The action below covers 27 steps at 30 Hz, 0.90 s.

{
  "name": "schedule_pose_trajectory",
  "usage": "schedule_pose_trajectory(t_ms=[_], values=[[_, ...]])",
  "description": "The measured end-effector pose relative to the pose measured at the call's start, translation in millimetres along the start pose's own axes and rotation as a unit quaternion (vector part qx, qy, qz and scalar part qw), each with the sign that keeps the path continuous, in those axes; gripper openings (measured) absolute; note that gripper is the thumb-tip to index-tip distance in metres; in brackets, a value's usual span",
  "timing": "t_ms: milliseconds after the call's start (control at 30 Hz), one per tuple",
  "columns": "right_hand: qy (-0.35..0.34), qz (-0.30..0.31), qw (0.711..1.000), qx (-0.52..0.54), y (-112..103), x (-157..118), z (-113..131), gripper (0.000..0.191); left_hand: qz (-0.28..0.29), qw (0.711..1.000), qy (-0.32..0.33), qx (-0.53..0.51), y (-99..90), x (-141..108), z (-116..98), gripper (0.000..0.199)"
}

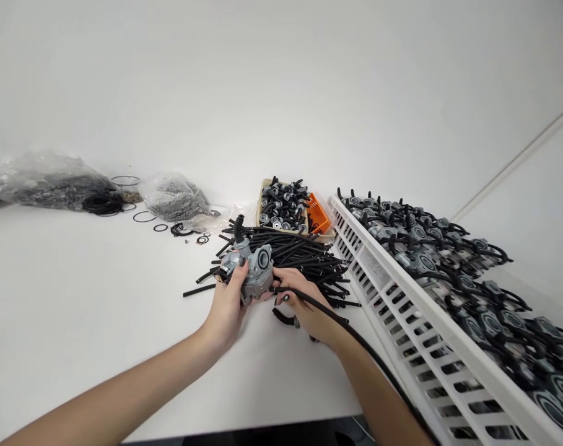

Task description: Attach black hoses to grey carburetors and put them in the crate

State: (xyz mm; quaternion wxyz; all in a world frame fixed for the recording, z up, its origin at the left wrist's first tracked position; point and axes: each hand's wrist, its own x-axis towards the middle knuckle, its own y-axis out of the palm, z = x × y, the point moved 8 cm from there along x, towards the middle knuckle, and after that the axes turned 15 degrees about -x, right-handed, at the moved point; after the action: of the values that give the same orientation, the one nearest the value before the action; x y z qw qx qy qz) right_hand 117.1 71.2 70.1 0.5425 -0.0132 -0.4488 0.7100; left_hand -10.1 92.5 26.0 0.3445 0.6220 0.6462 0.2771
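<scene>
My left hand [228,303] is closed around a grey metal carburetor [257,282], thumb on its near side. A black rubber elbow [239,228] sticks up from the carburetor's top. My right hand [306,303] pinches a black rubber hose [327,310] near its end, right against the carburetor's lower right side. Whether that end is on a fitting is hidden by the fingers. The hose trails back over my right forearm to the bottom edge. Below my right hand lies a short curved black tube [283,318], partly covered.
Many cut black hoses [290,251] are piled behind my hands. Beyond stand a cream bin [261,197] of capped elbows and an orange bin [319,214]. At right, a white slotted crate [397,297] holds carburetors. Plastic bags [174,195] and black rings [144,217] lie left.
</scene>
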Motion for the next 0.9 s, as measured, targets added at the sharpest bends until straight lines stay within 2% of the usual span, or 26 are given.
schedule_pose_trajectory(t_ms=[133, 233, 333, 467, 567, 667, 833, 900], values=[[0.048, 0.023, 0.991, 0.123, 2, -1, -7, 0.033, 0.013, 1.0, -0.026, 0.009, 1.3, 2, 2, 0.054], [0.086, -0.006, 0.971, 0.224, 4, 0, -15, 0.033, 0.03, 0.999, -0.041, 0.011, 1.9, 3, 4, 0.054], [0.108, -0.051, 0.956, 0.268, 3, 1, -24, 0.041, 0.047, 0.998, -0.048, 0.014, 3.8, 3, 6, 0.055], [0.171, -0.116, 0.941, 0.267, -1, -2, -34, 0.053, 0.053, 0.997, -0.059, 0.023, 6.7, 0, 8, 0.056], [0.198, -0.142, 0.933, 0.263, -2, -4, -35, 0.057, 0.05, 0.995, -0.074, 0.033, 7.5, -2, 10, 0.055], [0.202, -0.164, 0.933, 0.25, -4, -7, -33, 0.057, 0.056, 0.994, -0.08, 0.038, 7.4, -3, 11, 0.056], [0.182, -0.171, 0.946, 0.208, -8, -7, -29, 0.093, 0.063, 0.994, -0.077, 0.045, 5.6, -1, 12, 0.057], [0.172, -0.16, 0.954, 0.186, -9, -7, -28, 0.093, 0.063, 0.994, -0.07, 0.052, 5.6, -1, 11, 0.056]])
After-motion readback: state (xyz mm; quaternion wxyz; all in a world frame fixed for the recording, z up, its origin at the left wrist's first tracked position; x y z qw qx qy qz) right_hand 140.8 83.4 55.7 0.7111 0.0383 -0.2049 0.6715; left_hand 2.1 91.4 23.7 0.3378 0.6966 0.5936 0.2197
